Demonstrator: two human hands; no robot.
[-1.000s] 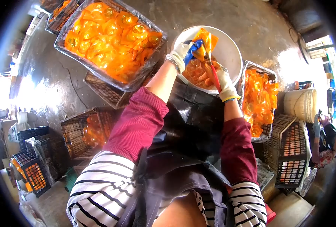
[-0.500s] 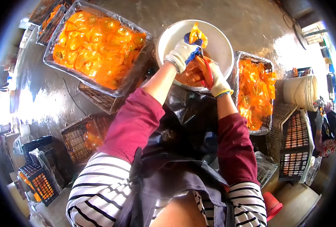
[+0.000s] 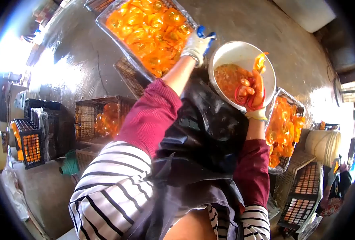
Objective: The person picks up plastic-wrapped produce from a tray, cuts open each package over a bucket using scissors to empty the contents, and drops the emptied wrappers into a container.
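Note:
My left hand (image 3: pixel 199 45), in a white glove with blue fingertips, is at the right edge of the left crate (image 3: pixel 123 50); its fingers are apart and hold nothing visible. My right hand (image 3: pixel 254 91), its fingers stained orange and a white glove cuff at the wrist, is over the right side of the white bucket (image 3: pixel 221 56). Its fingers are closed round red-handled scissors (image 3: pixel 237 96), whose blades I cannot make out. A glossy orange-yellow piece (image 3: pixel 260 63) is at its fingertips. Reddish-orange matter (image 3: pixel 229 78) lies inside the bucket.
Glossy orange pieces (image 3: pixel 145 32) fill the plastic-lined left crate. More orange pieces (image 3: pixel 283 124) fill a lined crate right of the bucket. A mesh crate (image 3: pixel 85 118) stands at the left, and stacked crates (image 3: pixel 303 192) and a pale tub (image 3: pixel 325 146) at the right.
My left hand has left the orange piece over the bucket and moved left to the crate edge. My right hand has shifted right and down with the scissors. The view has turned.

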